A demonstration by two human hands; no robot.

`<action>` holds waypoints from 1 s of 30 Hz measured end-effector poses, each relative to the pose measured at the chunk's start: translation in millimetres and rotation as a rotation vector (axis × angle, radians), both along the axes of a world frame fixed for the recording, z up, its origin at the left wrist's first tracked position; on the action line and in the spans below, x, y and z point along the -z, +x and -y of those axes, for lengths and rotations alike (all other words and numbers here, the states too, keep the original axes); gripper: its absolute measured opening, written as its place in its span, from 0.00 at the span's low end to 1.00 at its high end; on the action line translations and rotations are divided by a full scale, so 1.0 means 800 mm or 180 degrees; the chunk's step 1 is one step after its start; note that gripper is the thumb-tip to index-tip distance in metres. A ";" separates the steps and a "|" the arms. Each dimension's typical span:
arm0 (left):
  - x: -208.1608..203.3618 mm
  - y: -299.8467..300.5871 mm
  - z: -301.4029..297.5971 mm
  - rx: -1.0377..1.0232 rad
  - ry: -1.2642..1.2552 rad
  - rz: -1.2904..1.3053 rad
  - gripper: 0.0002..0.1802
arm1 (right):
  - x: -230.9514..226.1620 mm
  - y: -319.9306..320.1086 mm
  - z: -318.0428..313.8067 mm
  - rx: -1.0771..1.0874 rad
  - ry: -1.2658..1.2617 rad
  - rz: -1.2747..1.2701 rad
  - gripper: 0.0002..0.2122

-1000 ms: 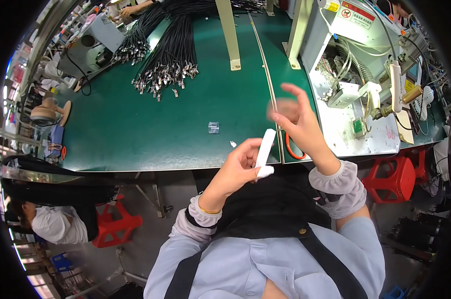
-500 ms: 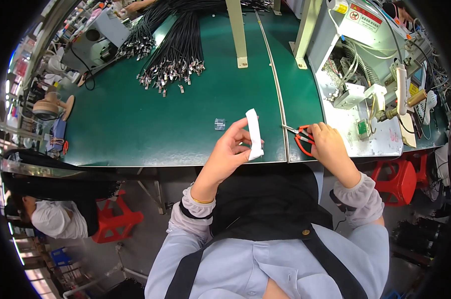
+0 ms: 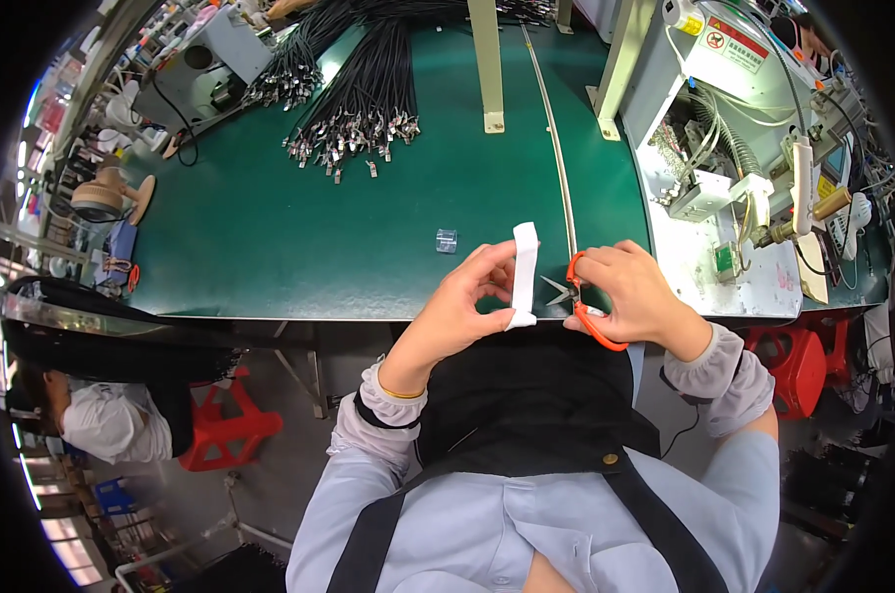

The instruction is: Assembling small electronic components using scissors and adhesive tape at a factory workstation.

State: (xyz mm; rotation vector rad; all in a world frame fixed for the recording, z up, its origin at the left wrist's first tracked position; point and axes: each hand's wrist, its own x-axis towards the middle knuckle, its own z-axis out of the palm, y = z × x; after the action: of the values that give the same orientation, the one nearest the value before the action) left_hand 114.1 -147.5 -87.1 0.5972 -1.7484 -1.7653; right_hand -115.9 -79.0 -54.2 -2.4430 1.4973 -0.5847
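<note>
My left hand (image 3: pixel 464 296) pinches a strip of white tape or fabric (image 3: pixel 525 272) between thumb and fingers, stretched upright near the table's front edge. In my right hand (image 3: pixel 625 289) is a pair of scissors (image 3: pixel 578 295) with orange-red handles. Their short blades stand apart and point left toward the white strip, a small gap away from it. A small clear plastic piece (image 3: pixel 447 241) lies on the green table beyond my left hand.
Bundles of black cables (image 3: pixel 368 119) with metal connectors lie at the back left of the green table (image 3: pixel 270 237). A machine (image 3: pixel 709 193) stands at the right. A metal post (image 3: pixel 487 69) rises at the back. Red stools (image 3: pixel 228 425) stand below, and a person sits at the left.
The scissors have swung from lying near the table's metal strip to standing opened beside the white strip. My left hand has moved slightly right, and the right hand slightly nearer me.
</note>
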 end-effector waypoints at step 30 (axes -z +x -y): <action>-0.003 -0.014 0.009 0.0421 -0.0164 0.0484 0.35 | 0.022 -0.014 0.005 -0.0338 0.0033 -0.0724 0.13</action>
State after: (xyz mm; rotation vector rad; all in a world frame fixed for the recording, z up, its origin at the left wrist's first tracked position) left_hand 102.7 -154.8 -84.6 0.6209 -1.9715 -1.7977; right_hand -126.7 -83.3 -72.0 -2.6349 1.4317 -0.2855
